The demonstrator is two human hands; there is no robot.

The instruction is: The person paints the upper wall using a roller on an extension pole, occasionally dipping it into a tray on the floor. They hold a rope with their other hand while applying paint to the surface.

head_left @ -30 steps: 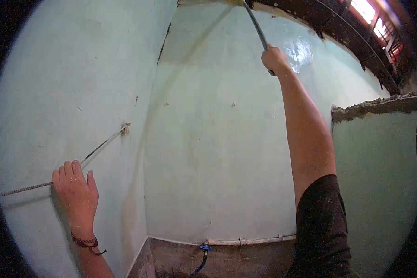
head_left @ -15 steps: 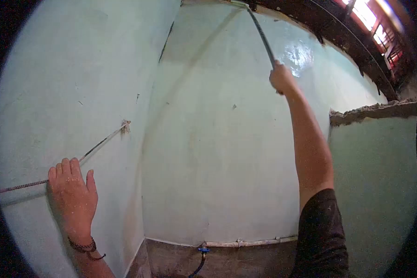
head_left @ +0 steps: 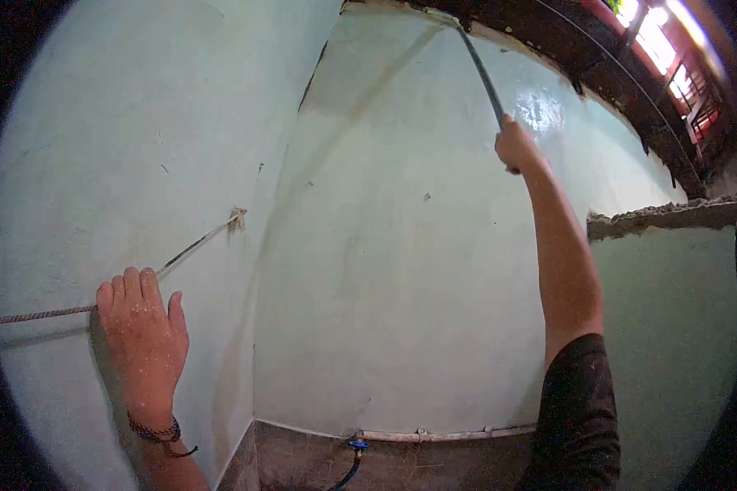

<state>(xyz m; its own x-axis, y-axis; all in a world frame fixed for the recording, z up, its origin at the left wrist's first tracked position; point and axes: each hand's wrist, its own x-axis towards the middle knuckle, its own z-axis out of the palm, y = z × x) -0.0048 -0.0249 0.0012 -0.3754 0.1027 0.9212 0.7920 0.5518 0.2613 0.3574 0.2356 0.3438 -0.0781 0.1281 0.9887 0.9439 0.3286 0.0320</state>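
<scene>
While your left hand [head_left: 143, 331] grips a rope [head_left: 41, 313] stretched along the green wall [head_left: 98, 147], fingers curled over it, your right hand [head_left: 516, 147] is raised high, clenched around a dark hose [head_left: 481, 69] that runs up from your fist toward the ceiling.

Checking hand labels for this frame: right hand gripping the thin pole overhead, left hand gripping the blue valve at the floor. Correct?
Not quite. In the head view the left hand is not on the blue valve; it is pressed against the green wall at the rope, fingers closed over it. The valve sits untouched at the base of the wall. The right hand does grip the thin pole overhead.
</scene>
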